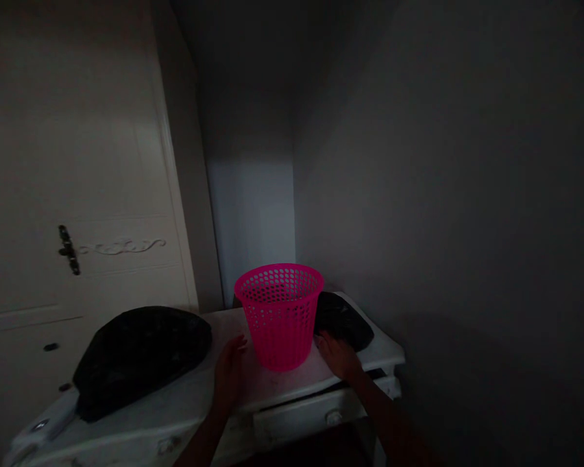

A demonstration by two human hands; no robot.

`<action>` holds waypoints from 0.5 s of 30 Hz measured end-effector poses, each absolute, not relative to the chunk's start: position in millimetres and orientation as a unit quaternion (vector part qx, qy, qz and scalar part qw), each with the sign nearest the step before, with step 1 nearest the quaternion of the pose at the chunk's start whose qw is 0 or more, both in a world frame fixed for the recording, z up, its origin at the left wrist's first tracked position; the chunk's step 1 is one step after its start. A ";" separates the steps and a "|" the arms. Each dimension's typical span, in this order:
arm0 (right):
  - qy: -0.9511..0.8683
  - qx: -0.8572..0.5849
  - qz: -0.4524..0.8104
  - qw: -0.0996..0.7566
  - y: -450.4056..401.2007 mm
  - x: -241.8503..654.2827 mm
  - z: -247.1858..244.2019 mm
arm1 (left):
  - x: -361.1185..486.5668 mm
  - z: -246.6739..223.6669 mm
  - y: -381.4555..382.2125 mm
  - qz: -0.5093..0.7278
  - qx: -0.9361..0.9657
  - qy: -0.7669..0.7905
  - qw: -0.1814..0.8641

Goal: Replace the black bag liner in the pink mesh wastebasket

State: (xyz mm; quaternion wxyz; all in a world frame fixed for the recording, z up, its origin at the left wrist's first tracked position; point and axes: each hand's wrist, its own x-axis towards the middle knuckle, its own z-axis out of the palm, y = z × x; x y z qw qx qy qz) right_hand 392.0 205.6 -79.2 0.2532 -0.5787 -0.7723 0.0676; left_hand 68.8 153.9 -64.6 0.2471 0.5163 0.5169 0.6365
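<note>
A bright pink basket (285, 334) with a perforated wall stands upright on a white dresser top (253, 392). Just left of it is my left hand (230, 370), its fingers apart and holding nothing; a small gap separates it from the basket. On the other side, my right hand (339, 355) lies close to the basket's lower wall, fingers stretched out at the edge of a flat black bundle (345, 322). In the dim light I cannot tell whether that hand touches the bundle. A bulky black plastic bag (143, 357) sits farther left.
A white wardrobe (121, 162) with a dark handle (69, 250) rises behind the left side. A grey wall (442, 194) borders the dresser on the right. Below the top, a drawer (311, 415) sits slightly pulled out.
</note>
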 end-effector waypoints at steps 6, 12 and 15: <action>-0.779 -0.517 0.088 0.345 202.0 395.8 -86.0 | 40.2 -16.7 112.8 0.489 0.620 0.609 -0.078; -0.749 -0.400 0.250 0.465 202.4 386.3 -78.5 | -14.3 2.4 93.3 0.171 0.588 0.761 -0.217; -0.733 -0.368 0.273 0.503 202.9 368.5 -64.3 | -39.3 14.7 98.6 0.155 0.579 0.794 -0.104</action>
